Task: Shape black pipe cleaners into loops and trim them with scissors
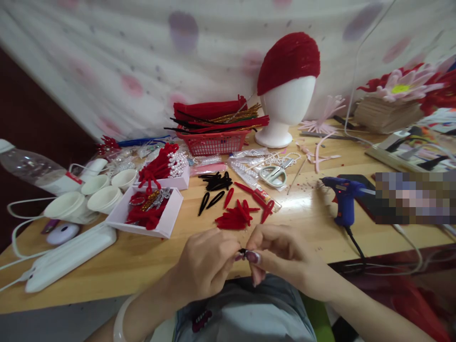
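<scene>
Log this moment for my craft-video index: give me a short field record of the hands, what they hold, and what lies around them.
left hand: pinches a small dark piece at its fingertips
right hand: pinches the same piece from the other side
in front of hands: red petal shapes, black petal shapes
left of hands: white box of red trims
right of hands: blue glue gun
behind: scissors, red basket, foam head in red cap

You're at a home craft bench: a wooden table strewn with a red plastic basket of chenille stems, a blue hot-glue gun, pale-handled scissors, and a white foam mannequin head against a spotted fabric backdrop.
</scene>
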Action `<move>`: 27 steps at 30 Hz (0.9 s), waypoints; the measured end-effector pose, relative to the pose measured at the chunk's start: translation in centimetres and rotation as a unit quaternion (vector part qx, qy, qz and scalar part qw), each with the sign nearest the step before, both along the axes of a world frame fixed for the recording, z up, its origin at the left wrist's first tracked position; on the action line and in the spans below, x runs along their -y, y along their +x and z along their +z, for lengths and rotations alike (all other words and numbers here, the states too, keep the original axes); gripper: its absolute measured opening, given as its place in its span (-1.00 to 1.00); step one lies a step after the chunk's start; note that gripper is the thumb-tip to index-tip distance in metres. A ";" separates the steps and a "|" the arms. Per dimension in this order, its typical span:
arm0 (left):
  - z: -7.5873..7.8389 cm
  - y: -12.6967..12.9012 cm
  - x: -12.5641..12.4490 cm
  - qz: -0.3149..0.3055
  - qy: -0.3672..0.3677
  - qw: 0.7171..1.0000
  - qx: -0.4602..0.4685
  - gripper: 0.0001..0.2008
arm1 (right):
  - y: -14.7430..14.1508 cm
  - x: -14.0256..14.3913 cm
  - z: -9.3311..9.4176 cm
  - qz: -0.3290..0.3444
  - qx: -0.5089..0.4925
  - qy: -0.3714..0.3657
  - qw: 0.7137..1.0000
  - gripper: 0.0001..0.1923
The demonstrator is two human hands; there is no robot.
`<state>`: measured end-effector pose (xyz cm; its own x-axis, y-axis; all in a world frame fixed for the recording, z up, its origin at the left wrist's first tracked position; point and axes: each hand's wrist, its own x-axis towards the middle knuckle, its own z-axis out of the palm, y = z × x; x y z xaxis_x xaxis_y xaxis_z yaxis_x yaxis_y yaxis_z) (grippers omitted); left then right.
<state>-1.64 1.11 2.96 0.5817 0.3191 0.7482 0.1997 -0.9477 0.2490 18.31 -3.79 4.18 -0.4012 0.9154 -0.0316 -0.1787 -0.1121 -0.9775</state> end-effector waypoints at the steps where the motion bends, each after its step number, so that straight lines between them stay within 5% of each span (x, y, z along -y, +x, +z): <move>1: 0.2 -0.1 -0.3 -0.010 0.053 0.998 -0.023 -0.85 | -0.1 -0.2 -0.4 0.021 -0.049 -0.051 0.997 -0.78; 5: 0.7 -0.5 -1.2 -0.039 0.181 0.979 -0.084 -0.85 | -0.3 -1.1 -2.1 0.080 -0.158 -0.175 0.969 -0.84; 10: 1.1 -0.2 -0.9 -0.032 0.163 0.979 -0.117 -0.79 | -0.4 -1.7 -3.5 0.086 -0.176 -0.236 0.952 -0.87; 14: 0.6 0.0 -0.8 -0.021 0.128 0.980 -0.149 -0.72 | 0.0 -1.6 -3.4 0.046 -0.107 -0.135 0.984 -0.74; 18: -0.3 0.4 -0.2 0.007 -0.022 0.989 -0.147 -0.72 | 0.4 -1.1 -2.3 0.014 0.072 0.051 0.996 -0.79; 20: -0.6 0.7 0.1 0.036 -0.086 0.983 -0.160 -0.73 | 0.4 -0.8 -2.0 0.005 0.223 0.229 0.947 -0.80; 24: -1.2 1.2 0.2 0.063 -0.164 0.965 -0.194 -0.68 | 0.0 -0.5 -2.5 0.007 0.438 0.539 0.719 -0.64; 25: -1.3 1.2 0.1 0.067 -0.167 0.964 -0.197 -0.69 | -0.1 -0.5 -2.7 0.002 0.449 0.558 0.698 -0.62; 26: -1.4 1.2 -0.1 0.072 -0.163 0.965 -0.195 -0.70 | -0.1 -0.5 -2.8 -0.004 0.446 0.544 0.711 -0.63; 27: -1.4 1.1 -0.2 0.074 -0.151 0.967 -0.190 -0.72 | 0.0 -0.6 -2.8 -0.012 0.427 0.500 0.753 -0.66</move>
<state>-0.53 1.35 1.55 0.7271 0.5910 0.3494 0.4596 -0.7971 0.3918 18.31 -3.20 1.37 -0.6093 0.6589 0.4412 0.5729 0.7505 -0.3295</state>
